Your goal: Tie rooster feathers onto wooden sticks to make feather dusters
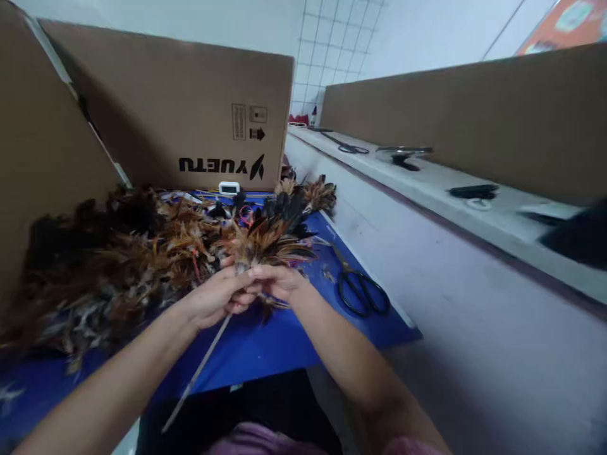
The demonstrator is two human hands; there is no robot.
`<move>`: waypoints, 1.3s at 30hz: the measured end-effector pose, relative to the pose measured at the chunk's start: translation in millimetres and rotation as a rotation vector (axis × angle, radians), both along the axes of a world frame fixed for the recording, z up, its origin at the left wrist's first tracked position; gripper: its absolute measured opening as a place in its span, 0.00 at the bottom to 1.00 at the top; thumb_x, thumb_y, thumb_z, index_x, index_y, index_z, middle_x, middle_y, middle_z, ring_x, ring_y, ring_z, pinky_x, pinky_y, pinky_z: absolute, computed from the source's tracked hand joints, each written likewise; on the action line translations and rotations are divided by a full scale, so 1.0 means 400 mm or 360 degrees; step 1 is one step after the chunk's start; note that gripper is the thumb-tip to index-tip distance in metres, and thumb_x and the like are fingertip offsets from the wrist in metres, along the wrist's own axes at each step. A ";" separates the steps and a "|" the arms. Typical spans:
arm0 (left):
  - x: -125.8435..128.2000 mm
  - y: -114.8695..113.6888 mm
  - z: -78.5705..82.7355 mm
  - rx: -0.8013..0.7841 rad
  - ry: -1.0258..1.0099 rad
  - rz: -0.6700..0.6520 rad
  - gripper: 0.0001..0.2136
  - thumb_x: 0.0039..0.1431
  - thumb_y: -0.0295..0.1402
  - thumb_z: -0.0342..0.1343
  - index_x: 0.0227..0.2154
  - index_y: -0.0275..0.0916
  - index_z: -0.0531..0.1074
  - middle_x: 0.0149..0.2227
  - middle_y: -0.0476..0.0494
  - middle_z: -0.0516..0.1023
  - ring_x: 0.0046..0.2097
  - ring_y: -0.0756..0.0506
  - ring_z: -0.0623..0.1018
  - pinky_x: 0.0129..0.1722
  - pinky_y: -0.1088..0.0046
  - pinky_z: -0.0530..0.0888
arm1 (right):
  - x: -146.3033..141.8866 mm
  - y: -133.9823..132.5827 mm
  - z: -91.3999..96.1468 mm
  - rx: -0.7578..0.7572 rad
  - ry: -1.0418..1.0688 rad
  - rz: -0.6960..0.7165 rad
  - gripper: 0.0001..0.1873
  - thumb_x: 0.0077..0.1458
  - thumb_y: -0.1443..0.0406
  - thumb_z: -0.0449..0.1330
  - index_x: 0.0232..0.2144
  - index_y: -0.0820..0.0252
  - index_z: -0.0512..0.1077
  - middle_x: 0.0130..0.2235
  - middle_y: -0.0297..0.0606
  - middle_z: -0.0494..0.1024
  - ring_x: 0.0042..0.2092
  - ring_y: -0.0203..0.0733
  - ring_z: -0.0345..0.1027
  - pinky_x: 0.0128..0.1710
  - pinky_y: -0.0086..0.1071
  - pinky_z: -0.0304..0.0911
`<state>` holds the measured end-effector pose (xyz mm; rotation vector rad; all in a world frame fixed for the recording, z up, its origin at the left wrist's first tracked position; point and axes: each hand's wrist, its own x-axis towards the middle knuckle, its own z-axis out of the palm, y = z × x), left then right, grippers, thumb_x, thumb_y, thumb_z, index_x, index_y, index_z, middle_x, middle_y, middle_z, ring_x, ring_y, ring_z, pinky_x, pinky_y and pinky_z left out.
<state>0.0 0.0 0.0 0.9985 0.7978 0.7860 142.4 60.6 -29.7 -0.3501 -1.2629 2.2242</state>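
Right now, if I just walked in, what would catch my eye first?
Probably the big heap of brown and black feathers spread over the left of the blue table. Next, the left hand and right hand meet in the middle, at the base of a feather tuft, with a thin stick slanting below. Behind them stands a cardboard panel with upside-down lettering.

My left hand (213, 296) and right hand (279, 281) meet, fingers (241, 299) curled; my bare forearms (334, 335) angle inward.

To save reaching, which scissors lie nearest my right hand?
The scissors on the blue tabletop, right of your right hand; the other pair lies farther away, on the ledge.
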 end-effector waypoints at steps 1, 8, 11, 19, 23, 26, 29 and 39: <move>0.002 -0.001 -0.003 -0.0023 0.0009 0.0005 0.18 0.56 0.44 0.58 0.27 0.37 0.57 0.23 0.57 0.52 0.21 0.59 0.49 0.17 0.85 0.46 | 0.001 0.002 -0.006 -0.0022 0.0006 0.0004 0.24 0.29 0.56 0.73 0.30 0.63 0.76 0.23 0.29 0.71 0.27 0.31 0.59 0.38 0.30 0.61; 0.023 -0.010 -0.007 -0.0164 -0.0061 0.0039 0.20 0.52 0.40 0.63 0.28 0.40 0.53 0.23 0.56 0.56 0.20 0.60 0.52 0.17 0.87 0.47 | 0.006 -0.004 -0.022 -0.0221 0.0108 0.0119 0.21 0.33 0.55 0.71 0.30 0.62 0.74 0.25 0.31 0.72 0.30 0.32 0.63 0.34 0.27 0.61; 0.032 -0.014 -0.005 -0.0218 -0.0112 0.0073 0.19 0.53 0.39 0.62 0.29 0.41 0.53 0.24 0.55 0.59 0.20 0.59 0.55 0.16 0.88 0.49 | 0.004 -0.009 -0.017 -0.0245 0.0179 0.0091 0.18 0.35 0.56 0.70 0.26 0.61 0.72 0.32 0.33 0.74 0.31 0.31 0.65 0.33 0.26 0.63; 0.024 -0.023 -0.012 -0.0325 -0.0560 -0.0087 0.10 0.58 0.36 0.56 0.34 0.42 0.58 0.31 0.42 0.71 0.25 0.50 0.72 0.12 0.87 0.56 | 0.011 -0.012 -0.021 -0.0125 0.0306 0.0071 0.16 0.44 0.54 0.66 0.29 0.61 0.72 0.40 0.34 0.74 0.28 0.27 0.64 0.32 0.24 0.65; 0.017 -0.031 -0.018 -0.0262 -0.0773 -0.0092 0.09 0.59 0.34 0.56 0.39 0.42 0.62 0.38 0.35 0.75 0.32 0.46 0.77 0.17 0.82 0.68 | 0.016 -0.011 -0.027 -0.0095 0.0323 0.0011 0.16 0.47 0.54 0.64 0.30 0.61 0.71 0.39 0.32 0.74 0.22 0.22 0.58 0.27 0.22 0.61; 0.016 -0.037 -0.023 -0.0194 -0.0807 -0.0030 0.10 0.58 0.32 0.58 0.40 0.40 0.64 0.38 0.36 0.76 0.33 0.47 0.76 0.22 0.80 0.72 | 0.014 -0.012 -0.023 -0.0054 0.0340 -0.0052 0.16 0.47 0.54 0.65 0.27 0.61 0.71 0.36 0.31 0.73 0.26 0.24 0.62 0.39 0.25 0.64; 0.016 -0.039 -0.030 -0.0144 -0.0772 0.0009 0.12 0.55 0.33 0.60 0.39 0.38 0.65 0.36 0.37 0.76 0.31 0.49 0.75 0.21 0.82 0.70 | 0.012 -0.016 -0.016 -0.0045 0.0358 -0.0016 0.16 0.46 0.53 0.65 0.27 0.61 0.72 0.36 0.33 0.73 0.32 0.27 0.66 0.45 0.27 0.63; 0.016 -0.026 -0.058 -0.0100 -0.0637 0.0061 0.11 0.57 0.38 0.59 0.37 0.39 0.65 0.31 0.40 0.77 0.20 0.56 0.68 0.18 0.85 0.63 | 0.010 -0.008 -0.027 -0.0028 0.0318 -0.0060 0.17 0.45 0.52 0.65 0.27 0.59 0.70 0.29 0.28 0.69 0.29 0.28 0.65 0.40 0.28 0.63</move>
